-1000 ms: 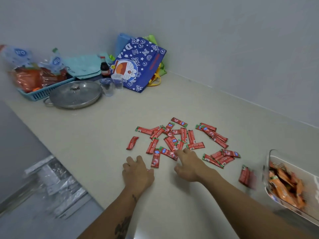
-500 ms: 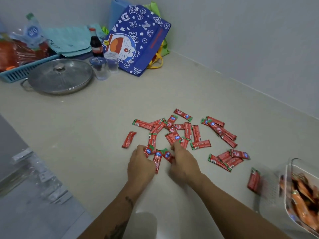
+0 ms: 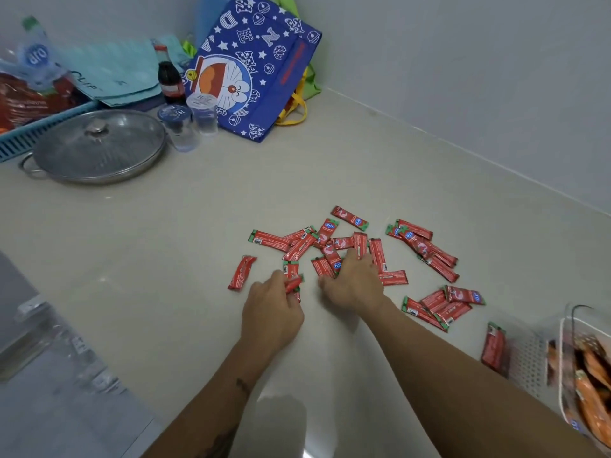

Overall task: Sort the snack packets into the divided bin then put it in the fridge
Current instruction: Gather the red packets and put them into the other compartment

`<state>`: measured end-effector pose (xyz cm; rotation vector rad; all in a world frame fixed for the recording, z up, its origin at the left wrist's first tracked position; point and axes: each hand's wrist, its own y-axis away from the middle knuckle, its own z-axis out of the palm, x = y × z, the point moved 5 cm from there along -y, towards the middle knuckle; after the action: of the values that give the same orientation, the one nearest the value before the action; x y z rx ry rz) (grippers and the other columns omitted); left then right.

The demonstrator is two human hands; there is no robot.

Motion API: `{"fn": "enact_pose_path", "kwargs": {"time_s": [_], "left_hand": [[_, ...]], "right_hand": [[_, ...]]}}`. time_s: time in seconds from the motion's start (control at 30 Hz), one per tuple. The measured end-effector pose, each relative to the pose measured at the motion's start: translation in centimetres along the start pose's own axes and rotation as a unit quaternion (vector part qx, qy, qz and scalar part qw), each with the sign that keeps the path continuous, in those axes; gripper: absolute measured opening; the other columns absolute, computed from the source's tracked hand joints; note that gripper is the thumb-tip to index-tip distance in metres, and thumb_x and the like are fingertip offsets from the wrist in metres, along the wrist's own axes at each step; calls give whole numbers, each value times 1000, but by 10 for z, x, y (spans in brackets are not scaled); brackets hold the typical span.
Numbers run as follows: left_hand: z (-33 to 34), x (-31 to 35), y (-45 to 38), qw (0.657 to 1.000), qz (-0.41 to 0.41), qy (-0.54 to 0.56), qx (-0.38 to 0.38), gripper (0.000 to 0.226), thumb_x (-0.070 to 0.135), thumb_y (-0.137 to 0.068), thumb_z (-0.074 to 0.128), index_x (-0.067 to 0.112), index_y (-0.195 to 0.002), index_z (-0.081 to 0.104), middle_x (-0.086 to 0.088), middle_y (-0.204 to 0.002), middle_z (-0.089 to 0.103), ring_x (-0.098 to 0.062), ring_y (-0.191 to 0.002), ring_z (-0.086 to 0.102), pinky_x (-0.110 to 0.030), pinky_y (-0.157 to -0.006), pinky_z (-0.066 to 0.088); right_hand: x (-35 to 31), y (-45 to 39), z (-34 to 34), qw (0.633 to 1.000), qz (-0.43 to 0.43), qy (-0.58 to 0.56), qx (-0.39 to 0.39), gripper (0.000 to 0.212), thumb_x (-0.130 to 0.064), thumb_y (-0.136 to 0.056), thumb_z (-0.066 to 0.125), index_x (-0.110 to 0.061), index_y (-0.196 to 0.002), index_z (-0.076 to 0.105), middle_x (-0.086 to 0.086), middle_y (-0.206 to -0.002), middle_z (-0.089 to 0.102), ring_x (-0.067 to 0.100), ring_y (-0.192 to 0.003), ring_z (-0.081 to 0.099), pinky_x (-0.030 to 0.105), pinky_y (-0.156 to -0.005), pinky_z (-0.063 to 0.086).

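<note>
My left hand pinches one red packet at the near edge of the scatter, fingers curled round it; my right hand lies over the heap beside it, fingers bent onto several packets — raking them together, I judge, so they lift as a bunch. The clear bin waits at my right, orange packets already in one section, one red packet standing against its wall. The pale counter runs to a corner of grey wall — there a lidded pan, two cups, a dark bottle, a blue cartoon bag.
</note>
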<state>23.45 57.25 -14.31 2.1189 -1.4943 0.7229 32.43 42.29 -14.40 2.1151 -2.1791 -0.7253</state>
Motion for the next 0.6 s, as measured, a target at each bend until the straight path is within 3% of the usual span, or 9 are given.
{"fn": "enact_pose_path", "kwargs": {"time_s": [0.07,0.13,0.2,0.33,0.47,0.6], "left_hand": [[-8,-1,-9,1000,-3,-3,30,8,17,-95,48,14,-101,48,2,-74,46,-27,-84,52,-43,-71,48],[-7,0,-18,999,-14,-38,33,12,19,-95,45,12,-105,47,-3,-79,54,-29,-89,52,-42,-73,48],[3,1,-24,996,-33,-82,15,21,26,-95,45,10,-108,47,-9,-97,64,-31,-97,53,-40,-78,44],[23,3,-28,985,-73,-155,-20,49,45,-89,54,10,-122,43,-8,-122,58,-28,-114,49,-40,-90,41],[24,2,-28,979,-35,-199,12,34,27,-88,52,11,-118,48,-7,-117,58,-25,-107,51,-35,-84,43],[11,-6,-30,981,21,-183,55,27,16,-79,60,5,-103,55,-15,-101,58,-32,-93,53,-42,-77,45]], "right_hand": [[-7,3,8,999,-33,26,25,77,-37,-87,68,-14,-147,25,18,-147,31,38,-134,35,49,-103,42],[-8,8,15,997,-54,21,43,73,-23,-83,69,-16,-143,28,16,-139,37,35,-126,41,45,-97,46],[-6,13,18,997,-66,17,47,70,-17,-80,69,-16,-139,31,15,-133,42,34,-119,46,44,-94,48],[7,24,17,995,-85,-2,57,53,-16,-85,63,-17,-132,38,10,-122,52,27,-109,51,41,-90,49],[28,30,7,996,-64,-11,60,35,-22,-93,49,-18,-127,42,6,-113,56,25,-104,51,44,-90,49],[34,28,-17,993,-52,-102,27,13,-12,-93,51,-18,-105,49,3,-99,56,17,-85,54,39,-76,52]]}}
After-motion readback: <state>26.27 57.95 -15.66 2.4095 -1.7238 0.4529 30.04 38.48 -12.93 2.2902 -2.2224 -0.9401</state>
